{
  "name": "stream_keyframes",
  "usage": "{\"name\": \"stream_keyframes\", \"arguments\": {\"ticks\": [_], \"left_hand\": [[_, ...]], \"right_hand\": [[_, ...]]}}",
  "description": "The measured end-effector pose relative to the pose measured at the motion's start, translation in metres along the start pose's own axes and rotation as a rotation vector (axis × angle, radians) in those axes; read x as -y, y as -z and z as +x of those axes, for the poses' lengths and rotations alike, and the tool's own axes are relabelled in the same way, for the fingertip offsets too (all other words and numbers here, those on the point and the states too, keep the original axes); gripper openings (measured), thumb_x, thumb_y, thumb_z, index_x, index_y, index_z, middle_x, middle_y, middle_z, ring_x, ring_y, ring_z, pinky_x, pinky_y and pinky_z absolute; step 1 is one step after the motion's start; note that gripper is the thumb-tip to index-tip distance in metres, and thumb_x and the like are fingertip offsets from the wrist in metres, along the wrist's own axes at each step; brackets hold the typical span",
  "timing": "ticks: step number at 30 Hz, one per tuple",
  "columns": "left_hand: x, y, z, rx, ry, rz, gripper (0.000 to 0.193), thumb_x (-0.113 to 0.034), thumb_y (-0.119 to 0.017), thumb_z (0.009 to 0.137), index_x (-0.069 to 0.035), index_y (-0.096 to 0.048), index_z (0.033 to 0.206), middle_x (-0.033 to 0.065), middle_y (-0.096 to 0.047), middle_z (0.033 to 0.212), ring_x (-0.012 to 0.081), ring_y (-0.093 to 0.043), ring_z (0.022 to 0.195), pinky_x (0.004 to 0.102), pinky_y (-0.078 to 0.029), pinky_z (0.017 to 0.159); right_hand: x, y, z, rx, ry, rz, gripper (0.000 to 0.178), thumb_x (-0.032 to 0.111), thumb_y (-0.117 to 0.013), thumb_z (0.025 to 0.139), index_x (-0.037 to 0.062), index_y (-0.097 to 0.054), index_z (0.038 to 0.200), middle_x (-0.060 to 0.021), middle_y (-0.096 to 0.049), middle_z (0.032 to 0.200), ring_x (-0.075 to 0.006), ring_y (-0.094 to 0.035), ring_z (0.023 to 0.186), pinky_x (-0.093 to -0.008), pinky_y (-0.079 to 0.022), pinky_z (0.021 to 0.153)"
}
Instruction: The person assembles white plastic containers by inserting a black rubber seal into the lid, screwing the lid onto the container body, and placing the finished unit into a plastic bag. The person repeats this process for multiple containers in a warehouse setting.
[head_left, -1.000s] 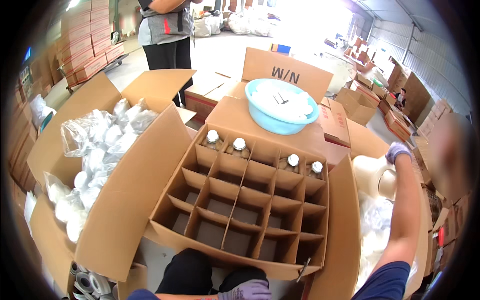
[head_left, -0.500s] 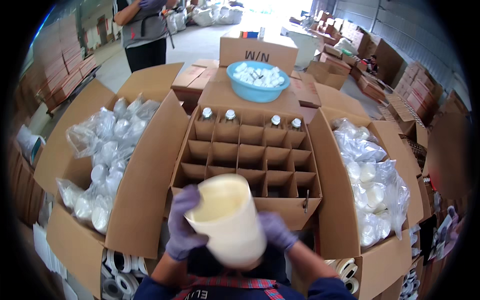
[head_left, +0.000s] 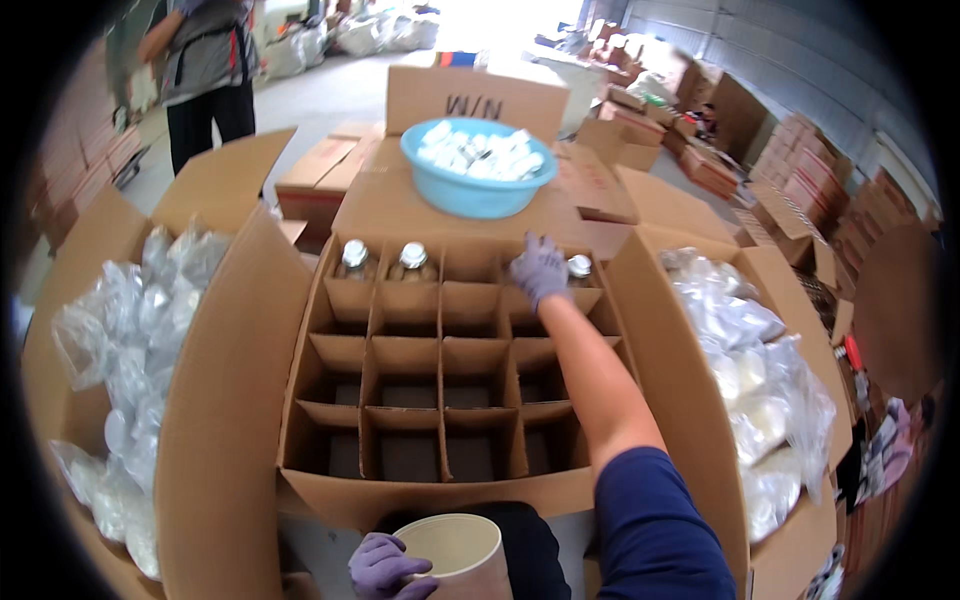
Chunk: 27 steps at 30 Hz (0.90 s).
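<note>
Low at the near edge, my left hand point(head_left: 385, 568) grips the rim of a cream cylindrical tub point(head_left: 480, 568) that stands upright with its mouth open. My right hand point(head_left: 541, 271) reaches to the far row of a divided cardboard box point(head_left: 440, 490). Its fingers close over the top of a bottle, which the hand hides. Two clear bottles with white caps, one at the far left corner point(head_left: 355, 258) and another beside it point(head_left: 413, 262), stand in the same row. A third capped bottle point(head_left: 579, 268) stands just right of my right hand.
A blue basin point(head_left: 478, 190) of small white pieces sits on cardboard beyond the box. Open cartons with bagged white items flank it, left carton point(head_left: 220, 400) and right carton point(head_left: 690, 450). A person point(head_left: 208, 75) stands at the far left.
The tub went from being held up in front of me down to the near edge, my left hand on its rim. My right hand left the tub and stretched to the far row.
</note>
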<state>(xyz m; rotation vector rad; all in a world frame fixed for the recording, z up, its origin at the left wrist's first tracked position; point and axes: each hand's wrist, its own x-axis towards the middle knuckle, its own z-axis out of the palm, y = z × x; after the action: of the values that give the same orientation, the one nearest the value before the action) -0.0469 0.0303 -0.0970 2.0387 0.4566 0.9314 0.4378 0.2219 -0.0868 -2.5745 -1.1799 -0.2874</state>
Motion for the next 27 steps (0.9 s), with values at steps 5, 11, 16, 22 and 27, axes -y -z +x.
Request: {"name": "stream_keyframes", "arguments": {"ticks": [5, 11, 16, 22, 27], "left_hand": [[0.011, 0.006, 0.029, -0.038, 0.026, -0.268, 0.029, -0.016, -0.07, 0.081, 0.003, -0.068, 0.103, 0.0168, -0.07, 0.091, 0.0341, -0.065, 0.086, 0.0464, -0.051, 0.085], [0.049, 0.0, 0.099, -0.158, 0.503, -0.893, 0.067, -0.055, -0.038, 0.105, -0.011, -0.032, 0.154, 0.019, -0.057, 0.135, 0.0328, -0.058, 0.124, 0.0464, -0.046, 0.107], [0.034, -0.008, 0.171, 0.049, 0.347, -1.624, 0.077, -0.065, -0.035, 0.102, -0.004, -0.039, 0.148, 0.0168, -0.059, 0.133, 0.0287, -0.06, 0.12, 0.0449, -0.048, 0.105], [0.026, -0.006, 0.076, 0.005, 0.297, -0.931, 0.094, -0.005, -0.054, 0.085, -0.011, -0.003, 0.163, 0.0152, -0.025, 0.163, 0.0246, -0.032, 0.147, 0.0361, -0.03, 0.119], [0.001, 0.022, -0.015, 0.266, 0.396, -0.779, 0.095, -0.044, -0.057, 0.099, 0.0, 0.0, 0.16, 0.019, -0.015, 0.166, 0.0269, -0.019, 0.152, 0.0378, -0.017, 0.122]], "right_hand": [[-0.03, -0.065, 0.064, 0.284, 0.064, -0.04, 0.056, 0.029, -0.067, 0.082, 0.0155, -0.057, 0.135, -0.0239, -0.054, 0.136, -0.0418, -0.058, 0.12, -0.0455, -0.049, 0.101], [0.039, 0.148, -0.054, -0.455, 0.568, 0.111, 0.041, 0.028, -0.077, 0.074, 0.0116, -0.066, 0.11, -0.0162, -0.058, 0.11, -0.0349, -0.059, 0.101, -0.0466, -0.052, 0.085], [0.074, 0.222, -0.244, -0.284, 0.965, 0.328, 0.067, 0.043, -0.088, 0.066, 0.0098, -0.063, 0.117, -0.0166, -0.054, 0.111, -0.0341, -0.059, 0.098, -0.0465, -0.05, 0.082], [0.058, 0.196, -0.274, -0.108, 0.588, 0.723, 0.076, 0.036, -0.084, 0.077, -0.0033, -0.055, 0.135, -0.0278, -0.047, 0.14, -0.0451, -0.05, 0.128, -0.0467, -0.043, 0.107], [0.05, 0.163, -0.312, 0.742, 0.678, 0.938, 0.064, 0.032, -0.079, 0.086, 0.0018, -0.057, 0.138, -0.0175, -0.061, 0.134, -0.0258, -0.058, 0.125, -0.0356, -0.045, 0.107]]}}
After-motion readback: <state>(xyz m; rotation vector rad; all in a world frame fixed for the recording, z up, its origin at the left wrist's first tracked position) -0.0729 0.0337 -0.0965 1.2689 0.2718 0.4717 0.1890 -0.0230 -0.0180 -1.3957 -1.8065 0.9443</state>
